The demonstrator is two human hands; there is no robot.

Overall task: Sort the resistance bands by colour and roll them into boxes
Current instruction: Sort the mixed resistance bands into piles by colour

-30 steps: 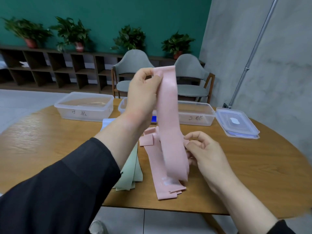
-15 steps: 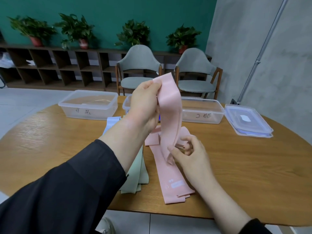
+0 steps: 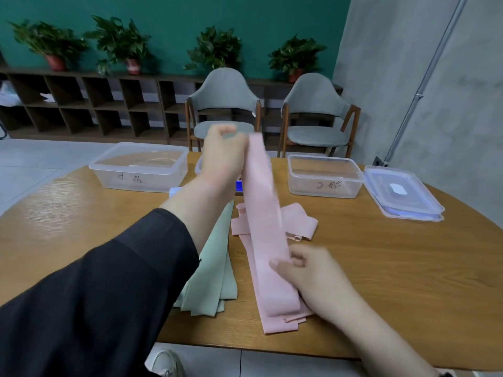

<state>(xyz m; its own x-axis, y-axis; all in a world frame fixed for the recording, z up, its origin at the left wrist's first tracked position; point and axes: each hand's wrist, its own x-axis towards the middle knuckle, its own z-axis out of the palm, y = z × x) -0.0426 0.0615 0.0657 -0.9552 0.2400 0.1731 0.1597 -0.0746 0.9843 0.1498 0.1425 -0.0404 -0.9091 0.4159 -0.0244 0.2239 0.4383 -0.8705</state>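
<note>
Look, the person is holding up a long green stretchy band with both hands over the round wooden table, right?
Not quite: the long stretchy band held up is pink, not green. The head view shows the left hand pinching its top and the right hand gripping it lower down, over the round wooden table. The green bands lie flat on the table.

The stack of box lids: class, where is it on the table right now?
In the head view, the lids lie at the table's far right, beside the right-hand clear box.

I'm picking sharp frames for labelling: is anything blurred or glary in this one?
Head view: left hand and the pink band it lifts are motion-blurred; right hand slightly soft; boxes and chairs sharp; window glare streaks the table at left; wide-angle bending at the edges.
</note>
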